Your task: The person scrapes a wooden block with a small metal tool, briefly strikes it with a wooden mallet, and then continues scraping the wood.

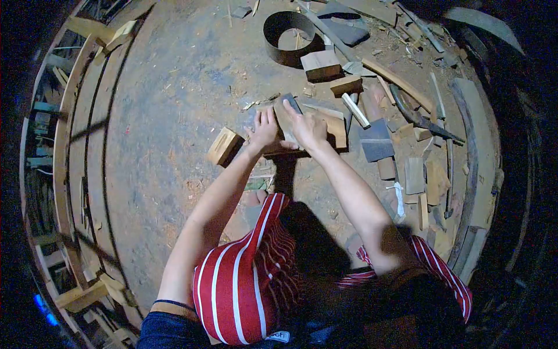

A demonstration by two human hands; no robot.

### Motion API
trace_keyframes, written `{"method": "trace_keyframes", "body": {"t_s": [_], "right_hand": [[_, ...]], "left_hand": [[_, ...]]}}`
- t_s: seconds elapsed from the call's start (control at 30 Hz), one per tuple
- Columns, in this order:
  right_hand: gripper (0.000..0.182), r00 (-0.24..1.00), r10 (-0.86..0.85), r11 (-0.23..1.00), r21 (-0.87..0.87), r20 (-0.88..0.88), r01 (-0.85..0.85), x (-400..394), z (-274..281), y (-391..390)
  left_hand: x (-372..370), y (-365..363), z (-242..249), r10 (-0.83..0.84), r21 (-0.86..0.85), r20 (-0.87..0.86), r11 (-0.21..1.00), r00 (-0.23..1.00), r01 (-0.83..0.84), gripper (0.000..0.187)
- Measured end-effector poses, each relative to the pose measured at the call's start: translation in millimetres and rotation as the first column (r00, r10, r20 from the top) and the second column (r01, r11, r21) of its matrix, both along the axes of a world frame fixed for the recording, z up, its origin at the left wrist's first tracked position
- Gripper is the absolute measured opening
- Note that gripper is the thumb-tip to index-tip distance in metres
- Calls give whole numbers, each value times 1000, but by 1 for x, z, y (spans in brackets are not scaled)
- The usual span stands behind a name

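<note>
My left hand [264,132] presses on the left end of a light wooden board [337,129] on the ground, fingers close together and thumb stretched along its near edge. My right hand [308,129] is closed around a flat grey-brown piece [282,121] with a dark far end, which lies tilted across the board. Whether this piece is sandpaper or thin wood I cannot make out. Left of my hands sits a small wooden block [223,146], apart from them.
A round metal ring [286,57] stands at the far side, with wooden blocks [321,66] beside it. Dark sandpaper-like sheets [376,140], offcuts and a curved dark tool [415,119] lie to the right. A slatted wooden frame [68,145] runs along the left.
</note>
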State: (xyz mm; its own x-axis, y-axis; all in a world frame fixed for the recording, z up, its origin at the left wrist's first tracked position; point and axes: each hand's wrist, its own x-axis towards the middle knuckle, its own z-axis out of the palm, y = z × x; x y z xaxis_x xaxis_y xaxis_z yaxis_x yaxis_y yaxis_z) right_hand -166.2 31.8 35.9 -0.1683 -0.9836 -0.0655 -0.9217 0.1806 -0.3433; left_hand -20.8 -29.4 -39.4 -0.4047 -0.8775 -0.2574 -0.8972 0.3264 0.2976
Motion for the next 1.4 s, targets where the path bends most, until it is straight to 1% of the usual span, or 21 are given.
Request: {"method": "trace_keyframes", "body": {"t_s": [0.07,0.1,0.13,0.2,0.23,0.4,0.5,0.6,0.63,0.73,0.77,0.8,0.87,0.93,1.0,1.17,1.23,1.27,1.33,1.37,1.4], "right_hand": [[61,993,48,998,-45,-103,-53,-1,-1,15],[63,998,48,999,24,-41,-47,-5,-1,26],[63,998,58,998,32,-41,-56,-6,0,40],[63,994,79,994,85,-75,-73,-10,-2,61],[62,993,94,996,6,-77,-93,-11,-3,63],[54,999,53,997,51,-11,-52,-4,6,15],[54,999,13,991,-131,-35,-17,0,-18,-15],[54,998,3,988,-152,-70,-14,-1,-12,9],[56,1000,-4,1000,-13,10,4,-3,-4,24],[61,999,-32,996,85,9,32,-11,-5,85],[61,999,-48,988,143,-19,51,-13,2,104],[61,997,-67,977,198,-50,75,-14,7,113],[61,997,-66,984,161,-42,72,-15,9,112],[61,996,-77,991,109,-40,81,-19,10,104],[61,993,-63,998,-23,-103,61,-21,-4,88],[61,987,-84,995,-69,-134,76,-21,-18,87],[49,998,-55,985,-164,-21,51,-22,-21,105],[49,999,-45,986,-159,-16,42,-21,-8,103],[47,995,-92,972,219,33,83,-21,14,101],[47,993,-76,997,10,86,75,-23,0,95],[47,993,-80,997,7,85,80,-27,-13,84]], "left_hand": [[0,-1,-1,14,62,-3,998,1000,-14,78],[6,-7,-28,-65,-49,-1,997,998,65,117],[4,1,-6,-56,-41,-2,998,998,55,117],[-6,20,70,3,134,-12,991,1000,-2,142],[-6,20,71,-8,143,-4,990,1000,8,140],[-6,11,58,-15,162,2,987,1000,15,144],[-1,-5,3,-10,114,19,993,1000,8,146],[-4,1,29,-9,160,27,987,1000,4,145],[1,2,13,-23,79,-25,997,999,25,144],[-2,15,53,-25,99,-17,995,1000,27,142],[2,8,27,-76,24,-62,997,995,78,140],[2,12,39,-73,31,-62,997,995,75,140],[-4,18,64,-7,117,-12,993,1000,8,139],[-5,22,63,3,79,-40,997,999,0,138],[-4,20,59,26,82,-61,996,998,-21,137],[-9,17,65,22,94,-18,995,1000,-20,138],[-7,16,61,19,111,-4,994,1000,-18,139],[-6,14,58,29,116,1,993,1000,-29,139],[-6,13,51,33,110,4,993,999,-33,140],[-6,17,52,31,116,9,993,999,-32,140],[-7,18,55,33,125,2,992,999,-33,141]]}}
